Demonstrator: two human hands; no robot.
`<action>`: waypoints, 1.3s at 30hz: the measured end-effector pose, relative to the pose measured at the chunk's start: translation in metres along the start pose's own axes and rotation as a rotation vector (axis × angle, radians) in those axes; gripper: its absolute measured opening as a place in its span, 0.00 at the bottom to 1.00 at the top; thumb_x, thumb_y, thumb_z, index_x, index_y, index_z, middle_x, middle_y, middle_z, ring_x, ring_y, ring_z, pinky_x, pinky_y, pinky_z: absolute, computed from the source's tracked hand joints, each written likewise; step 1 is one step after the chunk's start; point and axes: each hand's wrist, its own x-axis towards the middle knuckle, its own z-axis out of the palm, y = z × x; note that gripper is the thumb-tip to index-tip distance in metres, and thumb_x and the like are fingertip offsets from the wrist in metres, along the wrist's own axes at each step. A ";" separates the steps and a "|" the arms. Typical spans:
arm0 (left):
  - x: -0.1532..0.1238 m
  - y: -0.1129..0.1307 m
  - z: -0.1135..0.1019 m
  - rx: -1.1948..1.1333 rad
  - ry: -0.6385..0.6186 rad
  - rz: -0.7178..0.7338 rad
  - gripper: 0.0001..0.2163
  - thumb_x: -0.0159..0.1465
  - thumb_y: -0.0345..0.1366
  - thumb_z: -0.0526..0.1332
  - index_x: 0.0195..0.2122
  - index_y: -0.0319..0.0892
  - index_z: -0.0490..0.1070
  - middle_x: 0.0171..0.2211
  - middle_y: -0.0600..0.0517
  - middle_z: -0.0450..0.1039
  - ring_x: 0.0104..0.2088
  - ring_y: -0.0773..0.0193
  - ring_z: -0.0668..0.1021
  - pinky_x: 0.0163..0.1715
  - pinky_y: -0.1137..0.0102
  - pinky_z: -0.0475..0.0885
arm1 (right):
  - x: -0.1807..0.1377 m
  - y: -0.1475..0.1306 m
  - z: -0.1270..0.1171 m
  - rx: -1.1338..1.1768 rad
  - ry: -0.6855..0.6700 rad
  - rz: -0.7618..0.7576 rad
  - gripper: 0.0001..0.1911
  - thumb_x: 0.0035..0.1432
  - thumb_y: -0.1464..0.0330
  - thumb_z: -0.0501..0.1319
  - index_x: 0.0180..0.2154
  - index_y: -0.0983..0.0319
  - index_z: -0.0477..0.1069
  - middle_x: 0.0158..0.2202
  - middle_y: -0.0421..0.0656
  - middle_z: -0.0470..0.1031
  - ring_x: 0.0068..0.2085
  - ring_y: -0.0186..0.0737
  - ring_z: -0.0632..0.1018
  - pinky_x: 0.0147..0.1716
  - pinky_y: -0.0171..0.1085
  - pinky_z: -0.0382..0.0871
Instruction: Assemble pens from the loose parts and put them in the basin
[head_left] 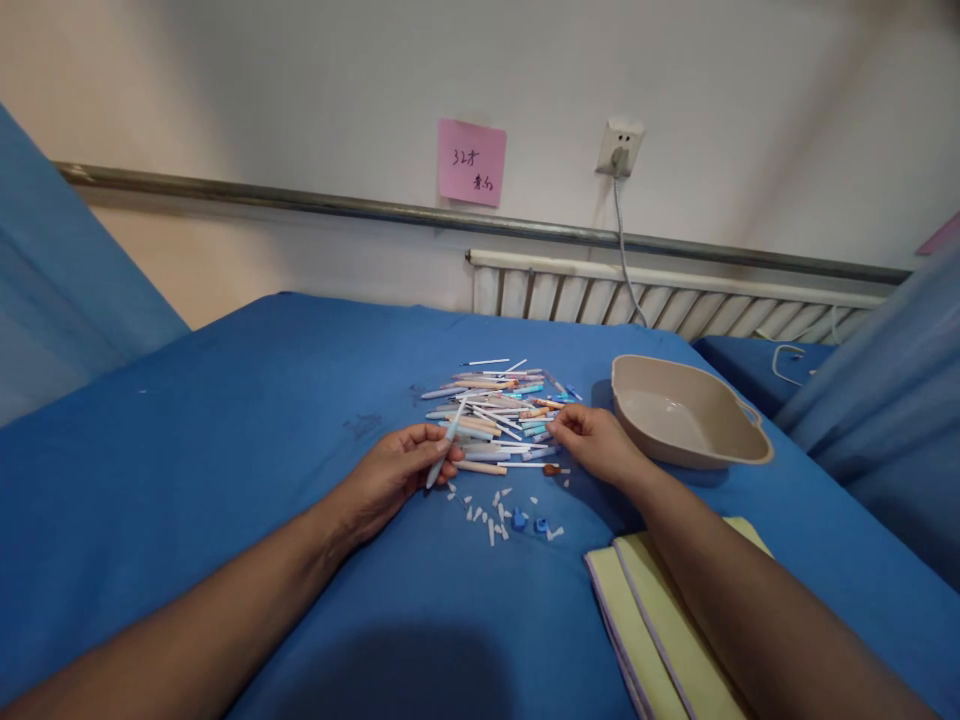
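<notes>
My left hand (420, 456) is closed around a pale blue pen barrel (444, 455), tilted, with a thin white refill (460, 408) at its upper end. At the right edge of a pile of pen parts (495, 405), my right hand (589, 437) has its fingertips pinched together. Whatever they hold is too small to tell; teal pieces (536, 430) lie right beside them. Peach, grey and white barrels and refills make up the pile. Small white tips (491, 530) are scattered in front of it, along with two blue pieces (518, 519).
A beige plastic basin (690, 410) stands right of the pile. Beneath my right forearm lies a folded yellow cloth (637, 600). Blue sheeting (225, 450) covers the surface. Behind are a radiator (555, 290), a metal rail (360, 207) and a plugged-in cord (621, 220).
</notes>
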 end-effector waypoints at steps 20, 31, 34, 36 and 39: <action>-0.001 0.003 0.001 -0.037 0.034 -0.041 0.08 0.56 0.32 0.66 0.34 0.39 0.67 0.31 0.51 0.76 0.27 0.70 0.76 0.28 0.75 0.71 | 0.006 0.014 -0.009 -0.132 -0.076 -0.014 0.06 0.57 0.67 0.56 0.30 0.61 0.69 0.23 0.38 0.73 0.22 0.32 0.72 0.21 0.29 0.60; 0.001 0.000 -0.001 0.038 0.011 -0.019 0.10 0.55 0.35 0.66 0.33 0.39 0.67 0.31 0.52 0.75 0.27 0.70 0.75 0.28 0.75 0.70 | 0.001 -0.003 -0.006 -0.448 -0.216 -0.357 0.08 0.54 0.74 0.60 0.38 0.62 0.73 0.38 0.45 0.75 0.41 0.40 0.73 0.42 0.36 0.63; 0.001 -0.001 -0.001 0.114 0.004 -0.005 0.10 0.56 0.37 0.66 0.33 0.38 0.68 0.30 0.52 0.75 0.26 0.71 0.74 0.28 0.75 0.69 | 0.000 -0.004 -0.007 -0.426 -0.215 -0.367 0.07 0.53 0.74 0.59 0.37 0.62 0.71 0.37 0.45 0.74 0.40 0.40 0.72 0.40 0.36 0.63; 0.001 -0.002 -0.001 0.172 0.010 0.009 0.11 0.55 0.38 0.66 0.35 0.38 0.68 0.30 0.52 0.75 0.25 0.71 0.73 0.28 0.75 0.68 | 0.000 -0.005 -0.006 -0.303 -0.193 -0.337 0.07 0.54 0.74 0.58 0.37 0.62 0.69 0.34 0.43 0.73 0.35 0.38 0.72 0.36 0.34 0.63; 0.000 -0.003 -0.001 0.260 0.010 0.036 0.13 0.53 0.39 0.67 0.36 0.38 0.70 0.29 0.53 0.74 0.24 0.72 0.72 0.27 0.75 0.67 | -0.002 -0.009 -0.003 0.011 -0.133 -0.245 0.06 0.58 0.69 0.55 0.39 0.62 0.66 0.29 0.39 0.69 0.28 0.33 0.68 0.28 0.32 0.63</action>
